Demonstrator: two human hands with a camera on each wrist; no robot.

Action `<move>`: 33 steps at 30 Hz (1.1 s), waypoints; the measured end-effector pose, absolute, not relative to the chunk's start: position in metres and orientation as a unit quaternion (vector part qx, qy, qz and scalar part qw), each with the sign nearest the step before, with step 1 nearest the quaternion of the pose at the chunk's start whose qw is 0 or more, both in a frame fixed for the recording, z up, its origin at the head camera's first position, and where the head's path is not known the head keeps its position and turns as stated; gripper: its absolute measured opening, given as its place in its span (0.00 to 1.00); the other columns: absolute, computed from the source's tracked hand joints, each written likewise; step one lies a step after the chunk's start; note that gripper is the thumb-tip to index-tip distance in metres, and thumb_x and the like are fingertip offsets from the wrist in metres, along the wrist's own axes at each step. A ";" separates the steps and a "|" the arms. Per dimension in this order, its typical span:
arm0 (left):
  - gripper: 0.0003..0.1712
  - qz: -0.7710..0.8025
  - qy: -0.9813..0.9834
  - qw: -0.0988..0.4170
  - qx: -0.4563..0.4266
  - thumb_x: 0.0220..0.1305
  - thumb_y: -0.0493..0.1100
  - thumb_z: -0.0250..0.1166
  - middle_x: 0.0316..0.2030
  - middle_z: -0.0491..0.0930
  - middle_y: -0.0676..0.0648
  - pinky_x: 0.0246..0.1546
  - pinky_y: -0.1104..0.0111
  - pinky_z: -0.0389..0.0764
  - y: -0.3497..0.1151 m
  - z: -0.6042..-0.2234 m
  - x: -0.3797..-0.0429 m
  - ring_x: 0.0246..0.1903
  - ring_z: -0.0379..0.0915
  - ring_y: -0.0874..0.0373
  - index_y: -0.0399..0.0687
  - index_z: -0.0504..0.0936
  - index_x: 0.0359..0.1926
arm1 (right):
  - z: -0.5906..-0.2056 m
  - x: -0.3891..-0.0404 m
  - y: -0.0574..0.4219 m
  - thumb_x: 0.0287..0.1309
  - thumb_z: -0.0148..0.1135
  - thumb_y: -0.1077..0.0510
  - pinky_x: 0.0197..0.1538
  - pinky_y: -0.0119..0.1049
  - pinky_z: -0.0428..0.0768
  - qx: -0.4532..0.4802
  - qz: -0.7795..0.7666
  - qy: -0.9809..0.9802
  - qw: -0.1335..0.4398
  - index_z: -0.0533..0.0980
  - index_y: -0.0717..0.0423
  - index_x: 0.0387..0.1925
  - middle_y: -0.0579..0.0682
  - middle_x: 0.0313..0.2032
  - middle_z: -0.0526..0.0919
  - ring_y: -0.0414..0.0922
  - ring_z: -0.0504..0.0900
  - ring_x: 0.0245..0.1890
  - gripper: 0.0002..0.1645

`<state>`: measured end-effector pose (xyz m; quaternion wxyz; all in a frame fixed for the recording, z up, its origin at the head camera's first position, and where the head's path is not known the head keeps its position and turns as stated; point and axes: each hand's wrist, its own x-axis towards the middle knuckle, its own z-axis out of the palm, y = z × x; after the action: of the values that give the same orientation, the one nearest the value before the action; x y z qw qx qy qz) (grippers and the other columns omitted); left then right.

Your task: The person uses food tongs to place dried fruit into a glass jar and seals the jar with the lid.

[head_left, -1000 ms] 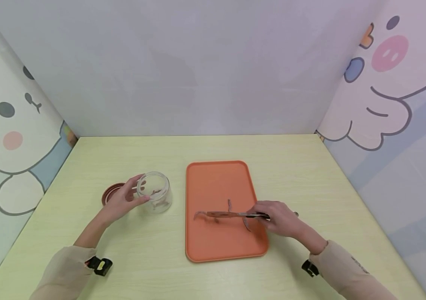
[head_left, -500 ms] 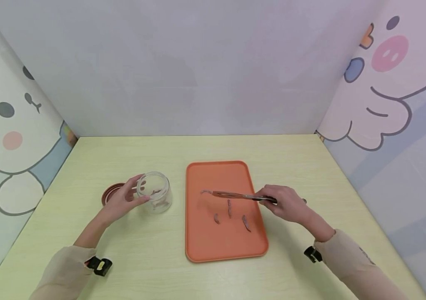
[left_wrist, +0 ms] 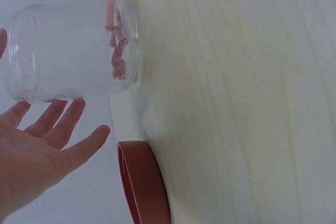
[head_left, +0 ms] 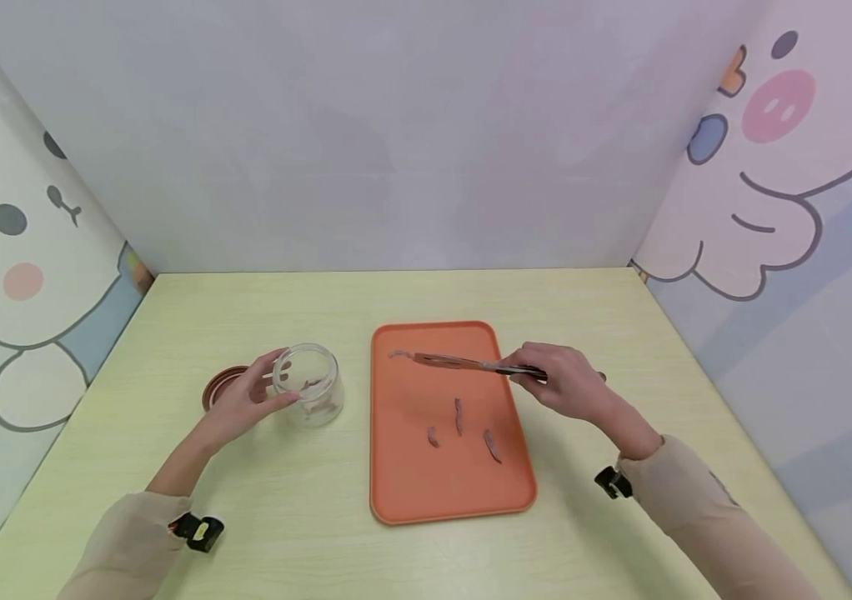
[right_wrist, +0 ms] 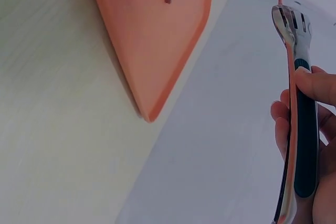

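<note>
My left hand (head_left: 249, 402) holds a clear open glass jar (head_left: 318, 398) upright on the table, fingers at its left side and thumb across the near side. A few reddish-brown strips (left_wrist: 119, 51) lie at its bottom in the left wrist view. My right hand (head_left: 564, 385) grips metal tongs (head_left: 456, 362) by their dark handles (right_wrist: 306, 140). A thin curved strip (head_left: 399, 354), like dried meat, sticks out of the tong tips above the far left part of the orange tray (head_left: 448, 487). On that tray lie three more strips (head_left: 459, 417), apart from each other.
A round reddish-brown lid (left_wrist: 144, 182) lies on the table left of the jar, partly behind my left hand. The pale wood-look table (head_left: 306, 517) meets a plain wall at the back and cartoon-printed panels (head_left: 764, 167) at the sides.
My right hand has moved up and away toward the tray's far end, carrying the strip in the tongs clear of the other strips. My left hand and the jar have stayed put.
</note>
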<state>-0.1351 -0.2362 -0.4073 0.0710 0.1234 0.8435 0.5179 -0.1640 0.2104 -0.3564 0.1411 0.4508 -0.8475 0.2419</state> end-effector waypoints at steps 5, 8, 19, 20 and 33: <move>0.40 0.520 0.842 0.071 0.125 0.57 0.44 0.61 0.58 0.58 0.32 0.48 0.49 0.65 -0.236 -0.408 -0.135 0.55 0.58 0.37 0.44 0.49 0.66 | -0.355 -0.165 0.202 0.47 0.62 0.66 0.19 0.27 0.63 0.456 0.243 -0.845 0.139 0.78 0.49 0.37 0.36 0.26 0.72 0.33 0.62 0.18 0.13; 0.40 0.522 0.840 0.071 0.128 0.58 0.43 0.61 0.58 0.57 0.32 0.48 0.49 0.65 -0.236 -0.407 -0.135 0.55 0.57 0.37 0.44 0.49 0.66 | -0.355 -0.165 0.196 0.47 0.62 0.65 0.19 0.27 0.63 0.458 0.247 -0.843 0.138 0.78 0.50 0.37 0.36 0.26 0.72 0.33 0.62 0.18 0.13; 0.40 0.526 0.837 0.071 0.131 0.57 0.42 0.61 0.58 0.57 0.31 0.47 0.50 0.66 -0.237 -0.406 -0.135 0.55 0.58 0.37 0.43 0.49 0.66 | -0.349 -0.168 0.175 0.46 0.64 0.66 0.21 0.27 0.65 0.482 0.271 -0.820 0.147 0.77 0.48 0.37 0.40 0.30 0.76 0.33 0.65 0.21 0.14; 0.40 0.526 0.837 0.071 0.131 0.57 0.42 0.61 0.58 0.57 0.31 0.47 0.50 0.66 -0.237 -0.406 -0.135 0.55 0.57 0.37 0.43 0.49 0.66 | -0.349 -0.168 0.173 0.46 0.64 0.66 0.21 0.27 0.65 0.484 0.272 -0.819 0.148 0.77 0.49 0.37 0.41 0.30 0.76 0.33 0.65 0.21 0.14; 0.40 0.525 0.839 0.073 0.125 0.57 0.43 0.61 0.58 0.57 0.31 0.47 0.49 0.66 -0.237 -0.408 -0.136 0.54 0.58 0.37 0.43 0.49 0.65 | -0.350 -0.172 0.150 0.46 0.64 0.67 0.20 0.28 0.65 0.481 0.295 -0.812 0.147 0.78 0.51 0.37 0.42 0.30 0.76 0.33 0.64 0.19 0.14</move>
<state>-0.1360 -0.2370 -0.4078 0.0729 0.1247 0.8388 0.5250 -0.1725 0.1504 -0.3498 0.1466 0.4814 -0.8123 0.2950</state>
